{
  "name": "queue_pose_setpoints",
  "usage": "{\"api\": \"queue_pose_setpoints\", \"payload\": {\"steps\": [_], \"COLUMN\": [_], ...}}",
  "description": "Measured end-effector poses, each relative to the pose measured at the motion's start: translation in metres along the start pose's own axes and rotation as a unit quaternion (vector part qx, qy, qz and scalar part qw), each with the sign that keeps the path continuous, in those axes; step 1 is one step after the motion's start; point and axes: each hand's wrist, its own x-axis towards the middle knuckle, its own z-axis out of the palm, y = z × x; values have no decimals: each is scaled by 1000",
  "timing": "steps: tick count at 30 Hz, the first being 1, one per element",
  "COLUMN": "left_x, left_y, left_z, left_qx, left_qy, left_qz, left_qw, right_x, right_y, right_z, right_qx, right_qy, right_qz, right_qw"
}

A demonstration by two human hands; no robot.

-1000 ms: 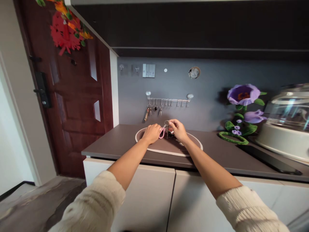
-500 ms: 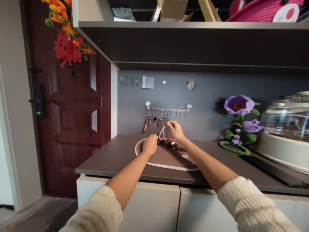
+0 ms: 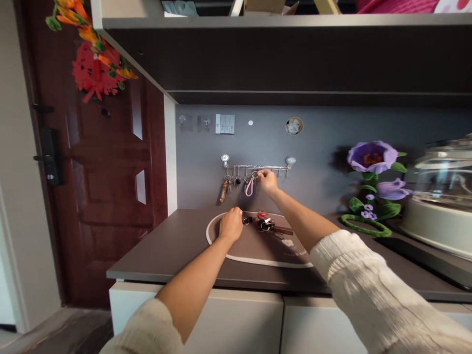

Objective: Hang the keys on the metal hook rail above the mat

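Note:
My right hand (image 3: 269, 182) pinches the metal ring of a keyring (image 3: 255, 175) and holds it up at the hook rail (image 3: 258, 167) on the wall. A pink strap loop (image 3: 250, 187) hangs from that ring; whether the ring touches a hook I cannot tell. My left hand (image 3: 231, 223) rests on the brown mat (image 3: 254, 246) with its fingers curled together, and what is in them, if anything, is hidden. Just right of its fingertips lies a small black key item with a ring (image 3: 247, 221). A bunch of keys with red and brown parts (image 3: 266, 224) lies further right on the mat.
Several key sets (image 3: 225, 188) hang at the rail's left end. A purple knitted flower (image 3: 373, 157), a black phone-like slab (image 3: 435, 260) and a clear-domed appliance (image 3: 438, 196) stand or lie at the right. A shelf (image 3: 287, 59) overhangs the counter (image 3: 162, 246).
My right hand has lifted the keyring with the pink strap from above the mat to the rail. My left hand has let go of the strap and lowered to the mat.

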Motion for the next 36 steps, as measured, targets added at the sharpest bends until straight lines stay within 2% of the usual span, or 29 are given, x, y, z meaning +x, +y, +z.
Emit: {"api": "queue_pose_setpoints", "payload": {"steps": [11,22,30,36], "left_x": [0,0,1,1], "left_y": [0,-1,-2,-2], "left_z": [0,-1,-1,-1], "left_qx": [1,-1,1,0], "left_qy": [-2,2,-1,2], "left_qz": [-4,-2,-12,-14], "left_qw": [1000,1000,1000,1000], "right_x": [8,10,5,-2], "right_y": [9,12,20,18], "right_z": [11,12,16,17], "right_qx": [-33,-50,-35,26], "right_qy": [41,50,35,31], "right_qz": [19,29,30,56], "right_qw": [998,997,998,998]}}
